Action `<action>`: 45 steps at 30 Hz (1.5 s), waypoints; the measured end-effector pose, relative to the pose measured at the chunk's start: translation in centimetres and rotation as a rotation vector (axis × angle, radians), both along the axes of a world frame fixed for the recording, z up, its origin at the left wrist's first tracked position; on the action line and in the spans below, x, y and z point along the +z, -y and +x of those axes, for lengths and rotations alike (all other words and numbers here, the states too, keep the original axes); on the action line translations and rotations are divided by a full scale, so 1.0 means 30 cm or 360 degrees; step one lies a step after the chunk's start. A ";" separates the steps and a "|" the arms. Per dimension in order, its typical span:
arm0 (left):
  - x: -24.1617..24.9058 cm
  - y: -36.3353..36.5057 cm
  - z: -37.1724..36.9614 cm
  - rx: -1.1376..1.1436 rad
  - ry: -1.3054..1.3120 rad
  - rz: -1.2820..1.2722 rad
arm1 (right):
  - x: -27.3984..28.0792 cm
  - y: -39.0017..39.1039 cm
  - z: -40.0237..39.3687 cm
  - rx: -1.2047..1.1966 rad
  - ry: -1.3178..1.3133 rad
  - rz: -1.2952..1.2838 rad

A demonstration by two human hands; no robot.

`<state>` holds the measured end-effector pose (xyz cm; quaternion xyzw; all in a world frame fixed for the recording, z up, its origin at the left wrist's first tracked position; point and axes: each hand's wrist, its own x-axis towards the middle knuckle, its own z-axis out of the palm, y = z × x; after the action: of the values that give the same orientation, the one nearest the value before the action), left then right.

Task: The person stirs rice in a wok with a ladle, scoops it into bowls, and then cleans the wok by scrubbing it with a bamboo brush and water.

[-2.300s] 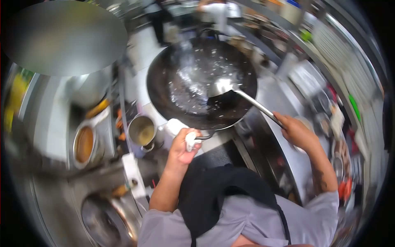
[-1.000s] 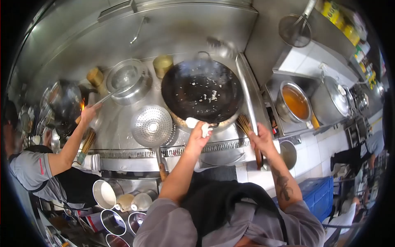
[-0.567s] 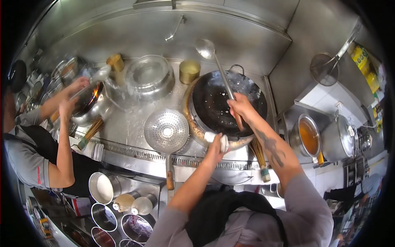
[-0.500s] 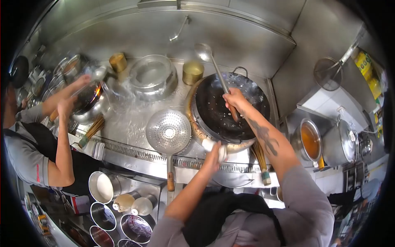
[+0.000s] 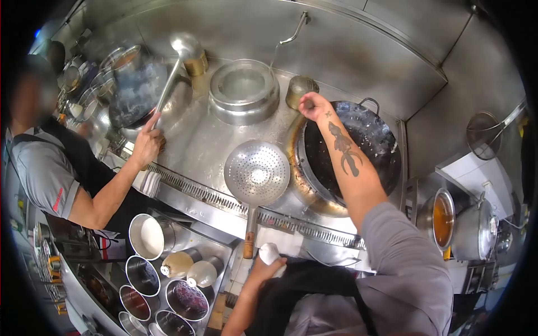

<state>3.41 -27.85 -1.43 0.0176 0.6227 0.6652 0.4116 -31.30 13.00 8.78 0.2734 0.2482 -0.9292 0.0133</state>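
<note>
My right hand (image 5: 314, 105) is curled closed beside a brass-coloured tin (image 5: 301, 88), over the far left rim of a black wok (image 5: 367, 134). Whatever its fingers hold, if anything, is hidden. Small white bits lie in the wok. Low in the view, near the counter's front edge, my left hand (image 5: 268, 273) grips a bunched white cloth (image 5: 269, 253). A perforated skimmer (image 5: 256, 171) with a wooden handle lies on the steel counter, left of the wok, its handle pointing toward me. The ladle seen earlier in my right hand is not visible.
A co-worker's hand (image 5: 147, 144) at left holds a long ladle (image 5: 166, 89) near a smoking wok (image 5: 137, 92). Behind the skimmer stands a round steel pot (image 5: 244, 92) below a wall tap (image 5: 295, 31). Squeeze bottles (image 5: 203, 273) and steel pots (image 5: 188, 301) stand lower left; orange liquid fills a pot (image 5: 443, 218) at right.
My right hand has moved from over the wok's middle to beside the tin. My left hand has left the wok's rim with the cloth and come toward me. The co-worker's ladle has risen.
</note>
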 end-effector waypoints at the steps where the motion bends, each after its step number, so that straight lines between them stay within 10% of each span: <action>1: 0.000 0.005 -0.004 0.0024 0.0098 0.0006 | 0.021 -0.004 0.016 -0.0002 0.0005 0.0006; 7: -0.007 0.023 -0.002 0.0191 0.0322 0.0193 | 0.062 -0.182 0.224 0.0623 0.0070 0.0867; 9: -0.053 0.014 0.001 0.0099 0.0178 0.0116 | 0.015 -0.174 0.305 0.0249 0.0380 0.2430; 13: -0.083 -0.059 -0.022 -0.0054 -0.0412 -0.0270 | 0.123 -0.214 0.297 0.0450 0.0722 0.3090; 19: -0.123 -0.144 -0.041 -0.0070 -0.1046 -0.0823 | 0.057 0.038 0.138 0.0380 0.0032 0.2022; 26: -0.151 -0.184 -0.039 -0.0319 -0.1196 -0.1181 | -0.032 0.308 0.005 0.0756 0.0137 0.1946; 28: -0.155 -0.195 -0.038 -0.0315 -0.1233 -0.1200 | -0.022 0.300 -0.017 0.1007 -0.0082 0.0009; 32: -0.134 -0.211 -0.037 -0.0423 -0.1191 -0.1388 | 0.006 0.276 0.054 0.0498 -0.0520 -0.0991; 45: -0.035 -0.247 -0.021 -0.0806 -0.1288 -0.1573 | 0.351 0.075 0.949 0.0330 -0.0633 -0.0972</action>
<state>2.79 -20.42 -2.47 0.2199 0.9345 0.1274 0.2492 -2.83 10.75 19.31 0.0445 -0.0162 -0.9891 0.1396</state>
